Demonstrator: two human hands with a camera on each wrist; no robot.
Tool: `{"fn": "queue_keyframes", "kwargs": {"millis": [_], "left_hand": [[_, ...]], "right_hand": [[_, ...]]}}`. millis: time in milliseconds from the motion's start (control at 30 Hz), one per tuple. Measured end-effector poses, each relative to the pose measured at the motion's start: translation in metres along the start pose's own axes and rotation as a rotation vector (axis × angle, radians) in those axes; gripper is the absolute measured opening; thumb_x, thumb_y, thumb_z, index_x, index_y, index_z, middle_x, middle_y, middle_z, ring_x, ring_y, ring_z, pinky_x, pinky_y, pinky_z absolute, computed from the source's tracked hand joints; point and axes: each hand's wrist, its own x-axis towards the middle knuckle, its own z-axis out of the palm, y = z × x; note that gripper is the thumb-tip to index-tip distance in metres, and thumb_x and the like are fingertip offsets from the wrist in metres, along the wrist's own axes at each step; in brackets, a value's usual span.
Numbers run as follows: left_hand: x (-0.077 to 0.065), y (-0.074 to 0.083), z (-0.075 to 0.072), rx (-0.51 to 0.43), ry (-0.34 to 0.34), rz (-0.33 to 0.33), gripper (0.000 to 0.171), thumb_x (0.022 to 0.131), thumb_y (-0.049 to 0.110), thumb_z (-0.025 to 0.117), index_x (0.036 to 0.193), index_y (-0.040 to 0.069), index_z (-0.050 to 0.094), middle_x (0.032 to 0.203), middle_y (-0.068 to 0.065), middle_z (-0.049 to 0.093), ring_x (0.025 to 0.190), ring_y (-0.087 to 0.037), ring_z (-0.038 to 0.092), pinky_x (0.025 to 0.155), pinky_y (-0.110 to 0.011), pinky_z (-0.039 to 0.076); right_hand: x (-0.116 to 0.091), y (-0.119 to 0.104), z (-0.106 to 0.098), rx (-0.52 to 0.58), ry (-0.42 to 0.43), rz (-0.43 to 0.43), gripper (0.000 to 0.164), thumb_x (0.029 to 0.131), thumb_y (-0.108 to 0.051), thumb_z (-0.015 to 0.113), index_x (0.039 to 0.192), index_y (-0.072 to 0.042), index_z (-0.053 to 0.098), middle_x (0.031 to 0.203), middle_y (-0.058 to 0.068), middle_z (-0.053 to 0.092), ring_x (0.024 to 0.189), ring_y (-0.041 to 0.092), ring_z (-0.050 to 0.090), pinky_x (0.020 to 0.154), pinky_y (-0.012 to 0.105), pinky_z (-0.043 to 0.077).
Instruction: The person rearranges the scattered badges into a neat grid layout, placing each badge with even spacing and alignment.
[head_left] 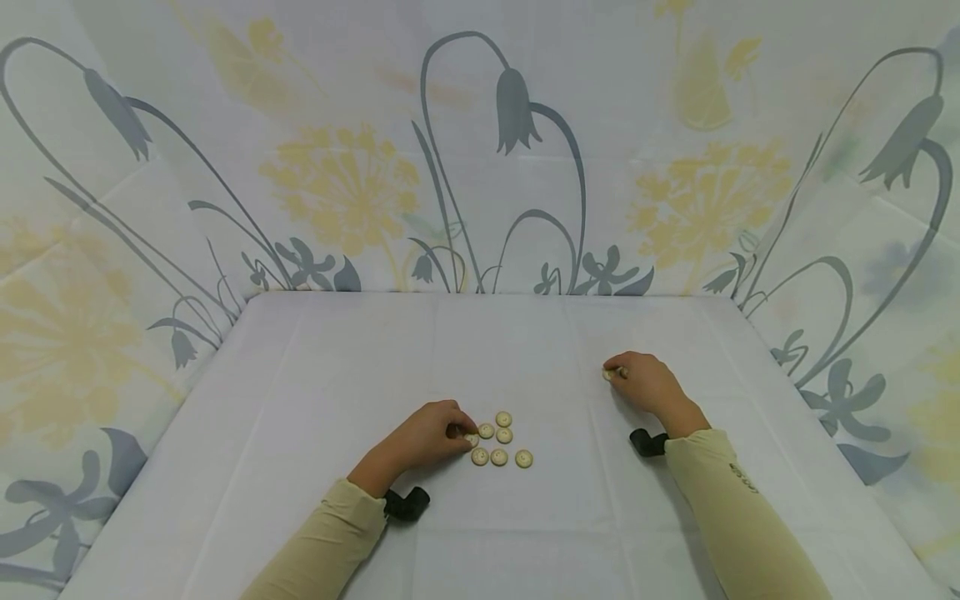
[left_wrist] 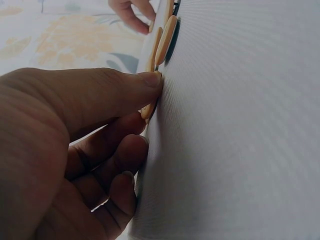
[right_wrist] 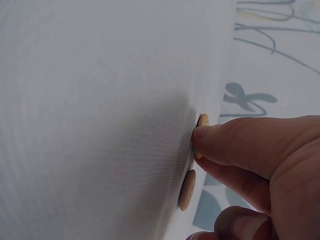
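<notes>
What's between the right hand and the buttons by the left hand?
The head view shows only bare white cloth between the right hand, fingertips on a button, and those buttons.

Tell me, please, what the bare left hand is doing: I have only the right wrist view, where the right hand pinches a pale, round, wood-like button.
Observer: In the head view, the left hand pinches another pale, round, wood-like button.
Operator: Thank you. Are there more such buttons near that hand?
Observer: Yes, six more buttons lie in a loose group on the flat white cloth, just to the right of the left hand's fingertips.
Operator: And where is the right hand, compared with this group?
Observer: It is well to the right of the group and farther forward, away from the person.
</notes>
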Motion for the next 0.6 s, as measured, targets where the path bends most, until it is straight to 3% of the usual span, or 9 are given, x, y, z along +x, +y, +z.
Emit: {"fn": "queue_keyframes", "kwargs": {"millis": [300, 600], "left_hand": [[-0.0008, 0.0010, 0.0004, 0.009, 0.006, 0.010, 0.018, 0.087, 0.017, 0.072, 0.104, 0.012, 0.075, 0.085, 0.007, 0.059, 0.077, -0.005, 0.052, 0.070, -0.023, 0.045], [-0.0011, 0.0014, -0.0007, 0.008, 0.007, 0.001, 0.018, 0.087, 0.017, 0.072, 0.104, 0.012, 0.074, 0.085, 0.007, 0.059, 0.077, -0.006, 0.052, 0.070, -0.025, 0.045]], "right_hand": [[-0.0011, -0.0008, 0.0012, 0.018, -0.010, -0.002, 0.029, 0.093, -0.014, 0.058, 0.118, -0.005, 0.068, 0.127, 0.022, 0.062, 0.118, 0.044, 0.055, 0.095, 0.056, 0.045], [-0.0047, -0.0073, -0.0005, -0.006, 0.034, -0.074, 0.030, 0.093, -0.011, 0.055, 0.121, -0.005, 0.066, 0.126, 0.020, 0.062, 0.118, 0.044, 0.055, 0.097, 0.056, 0.044]]}}
